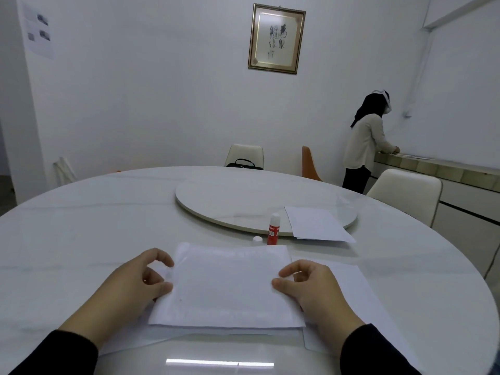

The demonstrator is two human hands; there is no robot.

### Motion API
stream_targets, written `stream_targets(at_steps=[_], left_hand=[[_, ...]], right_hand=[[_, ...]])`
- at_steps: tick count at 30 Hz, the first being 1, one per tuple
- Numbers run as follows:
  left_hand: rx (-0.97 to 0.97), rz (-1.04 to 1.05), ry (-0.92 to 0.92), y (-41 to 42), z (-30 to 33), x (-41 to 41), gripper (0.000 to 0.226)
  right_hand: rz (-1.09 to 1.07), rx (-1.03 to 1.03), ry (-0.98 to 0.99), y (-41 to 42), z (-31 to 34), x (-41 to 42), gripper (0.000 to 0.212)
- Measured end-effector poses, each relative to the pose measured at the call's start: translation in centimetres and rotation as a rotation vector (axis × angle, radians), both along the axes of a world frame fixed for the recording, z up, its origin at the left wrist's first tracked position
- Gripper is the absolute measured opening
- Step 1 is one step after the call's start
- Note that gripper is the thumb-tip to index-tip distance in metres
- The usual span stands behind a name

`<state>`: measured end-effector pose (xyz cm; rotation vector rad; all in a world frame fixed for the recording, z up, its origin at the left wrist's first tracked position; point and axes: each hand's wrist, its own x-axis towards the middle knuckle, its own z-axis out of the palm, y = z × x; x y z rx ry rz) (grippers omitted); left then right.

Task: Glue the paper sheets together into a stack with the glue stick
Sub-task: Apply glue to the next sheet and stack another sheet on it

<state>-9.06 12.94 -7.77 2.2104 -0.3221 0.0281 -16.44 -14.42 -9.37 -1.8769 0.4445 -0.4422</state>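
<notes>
Fingertips of left hand (132,282) and right hand (311,286) pinching side edges of top sheet (227,288), thumbs on top. Sheet lying on more paper (349,282) near front edge of table (81,212). Beyond, glue stick (273,230) upright, uncapped, cap (257,239) just beside. Farther right, spare sheets (316,224) partly on turntable (230,201).

paper sheets (227,288): white | glue stick (273,230): red (white top) | sleeves (378,350): black
</notes>
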Motion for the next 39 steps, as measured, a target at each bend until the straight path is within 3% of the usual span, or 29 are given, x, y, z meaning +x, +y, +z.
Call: stream_targets(at_steps=[16, 39], left_hand=[[0.172, -0.082, -0.105, 0.5, -1.2, 0.6, 0.026], [0.198, -0.066, -0.201, 0.4, -1.9, 0.1, 0.028]], right_hand=[[0.049, -0.219, 0.014, 0.3, -0.1, -0.4, 0.015], [0.076, -0.317, 0.052, 0.6, -0.1, -0.3, 0.017]])
